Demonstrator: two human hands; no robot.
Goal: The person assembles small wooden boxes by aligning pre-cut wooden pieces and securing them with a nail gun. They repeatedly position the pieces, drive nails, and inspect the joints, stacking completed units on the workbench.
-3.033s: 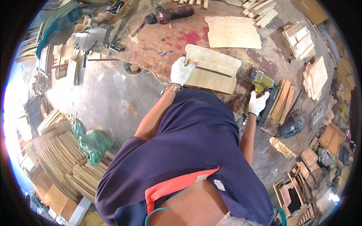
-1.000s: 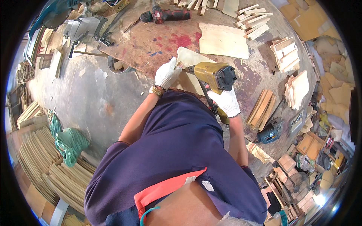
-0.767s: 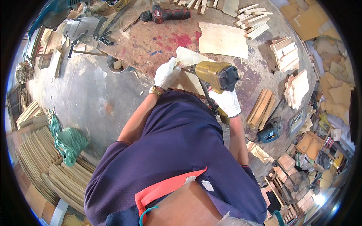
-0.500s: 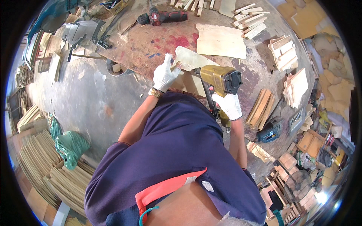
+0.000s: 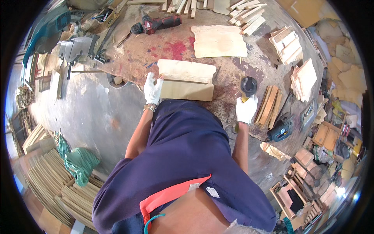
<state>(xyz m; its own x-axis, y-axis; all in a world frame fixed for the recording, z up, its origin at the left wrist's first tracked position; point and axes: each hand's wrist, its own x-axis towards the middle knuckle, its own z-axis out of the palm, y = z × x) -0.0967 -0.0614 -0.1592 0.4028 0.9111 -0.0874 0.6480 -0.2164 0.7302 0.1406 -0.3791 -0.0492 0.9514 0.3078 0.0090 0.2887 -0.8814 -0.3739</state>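
Note:
My left hand (image 5: pixel 152 89), in a white knit glove, is beside the left end of a wooden piece, its thumb and fingers apart and the thumb near the wood. The piece lies flat in front of me: a pale panel with a shaped end (image 5: pixel 187 71) sits at the far side, and a plain tan board (image 5: pixel 187 90) runs along the near side. My gloved right hand (image 5: pixel 246 110) is closed round the handle of a nail gun (image 5: pixel 248 86), to the right of the piece. The gun's dark round cap faces up; its nose is hidden.
Beyond lie a thin wooden panel (image 5: pixel 220 41) and a red-black cordless drill (image 5: pixel 156 25). Wood strips (image 5: pixel 269 106), a blue power tool (image 5: pixel 281 128) and stacked pieces (image 5: pixel 286 45) sit at right. A saw (image 5: pixel 46 35) stands far left, above a green bag (image 5: pixel 81 163).
The nail gun has moved right, off the wooden piece, and turned more upright. The wooden piece now lies squarer to me, and my left hand has shifted left and slightly nearer, its fingers apart.

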